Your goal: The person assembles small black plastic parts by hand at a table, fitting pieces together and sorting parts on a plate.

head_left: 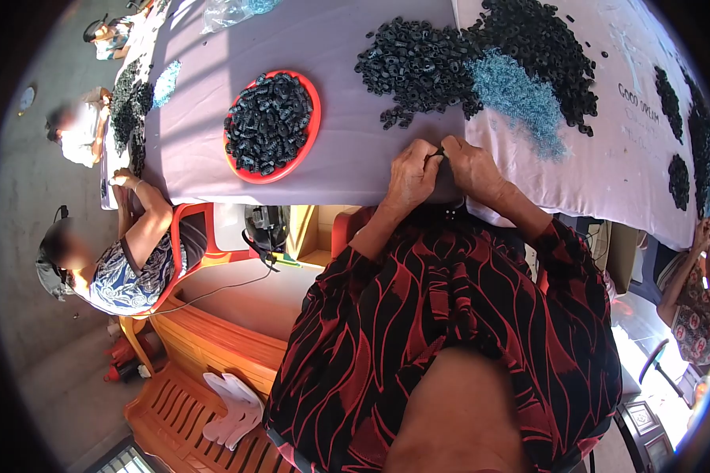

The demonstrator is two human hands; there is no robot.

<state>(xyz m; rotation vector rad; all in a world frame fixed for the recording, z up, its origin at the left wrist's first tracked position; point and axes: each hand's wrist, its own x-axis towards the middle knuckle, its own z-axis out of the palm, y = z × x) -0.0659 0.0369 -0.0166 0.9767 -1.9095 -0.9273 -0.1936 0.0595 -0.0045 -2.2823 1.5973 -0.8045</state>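
Note:
My left hand point(412, 173) and my right hand point(473, 167) meet at the table's near edge, fingertips pinched close together. Between them shows a small black piece point(439, 152), mostly hidden by the fingers; its exact shape I cannot make out. Just beyond my hands lies a heap of small black ring-like plastic parts point(418, 67). A pile of small clear-blue pieces point(521, 98) spreads to the right of it, against a second heap of black parts point(540, 39). To the left sits a red round tray point(315, 130) filled with black ribbed pieces point(267, 122).
A cloth-covered table point(339, 173) runs across the view. At left, a person point(134, 268) sits on a red chair; others work farther along. More black parts point(130, 106) and blue pieces point(166, 84) lie there. An orange wooden bench point(205, 410) stands below left.

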